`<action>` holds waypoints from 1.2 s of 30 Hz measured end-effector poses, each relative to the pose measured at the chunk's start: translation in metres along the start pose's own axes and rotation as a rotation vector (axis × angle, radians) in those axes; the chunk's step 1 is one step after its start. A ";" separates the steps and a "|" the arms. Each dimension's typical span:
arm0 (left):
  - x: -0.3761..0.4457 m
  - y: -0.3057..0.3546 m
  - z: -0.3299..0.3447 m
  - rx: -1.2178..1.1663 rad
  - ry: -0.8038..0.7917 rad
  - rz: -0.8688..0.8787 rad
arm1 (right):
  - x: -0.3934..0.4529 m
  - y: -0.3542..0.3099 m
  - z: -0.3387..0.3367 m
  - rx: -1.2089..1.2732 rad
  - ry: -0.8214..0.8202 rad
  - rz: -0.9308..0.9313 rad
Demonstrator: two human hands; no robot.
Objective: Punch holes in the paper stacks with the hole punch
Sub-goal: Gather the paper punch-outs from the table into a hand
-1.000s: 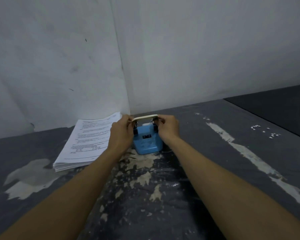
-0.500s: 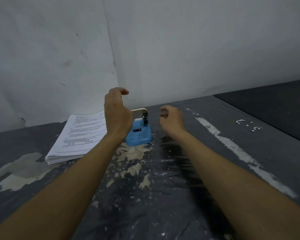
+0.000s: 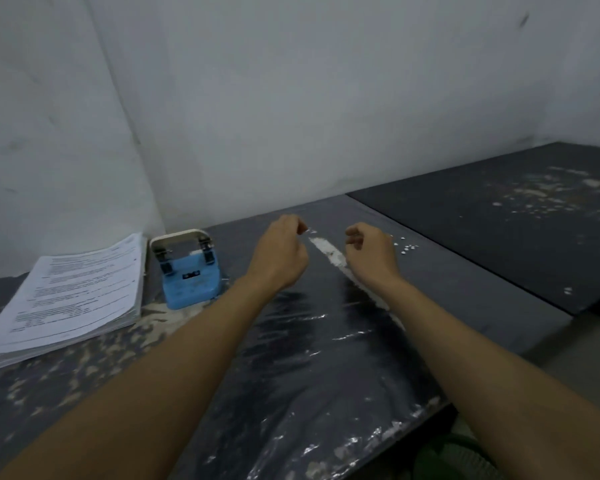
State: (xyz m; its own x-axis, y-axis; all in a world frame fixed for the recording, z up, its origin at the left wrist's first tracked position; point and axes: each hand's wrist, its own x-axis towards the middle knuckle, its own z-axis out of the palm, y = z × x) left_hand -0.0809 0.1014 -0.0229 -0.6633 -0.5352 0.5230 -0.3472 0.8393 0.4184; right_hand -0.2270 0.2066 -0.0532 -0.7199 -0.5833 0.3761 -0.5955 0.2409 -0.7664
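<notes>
A blue hole punch (image 3: 187, 275) with a cream lever stands on the dark worn table (image 3: 291, 358), near the wall corner. No paper is seen in its slot. Just left of it lies a thick stack of printed paper (image 3: 66, 299). My left hand (image 3: 279, 254) hovers over the table to the right of the punch, fingers loosely curled, holding nothing. My right hand (image 3: 371, 252) hangs further right at the same height, also loosely curled and empty. Neither hand touches the punch or the paper.
Small white paper dots (image 3: 407, 247) lie scattered right of my right hand. A second dark table (image 3: 499, 230) adjoins on the right, flecked with white. White walls close the back and left. The table's front right edge (image 3: 440, 403) drops to the floor.
Both hands let go of the punch's lever and moved right, away from it. The view swung right, so the punch and the stack now sit at the left.
</notes>
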 end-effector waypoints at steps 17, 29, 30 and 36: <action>0.051 0.057 0.142 -0.053 -0.413 0.191 | 0.011 0.079 -0.053 -0.293 0.062 0.161; 0.046 0.048 0.138 -0.188 -0.171 0.113 | 0.013 0.077 -0.053 -0.170 0.037 0.139; 0.046 0.047 0.136 -0.233 -0.147 0.085 | 0.015 0.077 -0.054 -0.164 0.049 0.143; 0.047 0.045 0.129 -0.365 -0.070 -0.078 | 0.057 0.065 -0.054 -0.328 -0.173 0.142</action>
State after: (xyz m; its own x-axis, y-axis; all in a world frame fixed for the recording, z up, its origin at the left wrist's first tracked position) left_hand -0.2134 0.1262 -0.0758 -0.6926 -0.5773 0.4324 -0.1477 0.7003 0.6984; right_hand -0.3258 0.2311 -0.0536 -0.7492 -0.6418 0.1637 -0.5969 0.5471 -0.5869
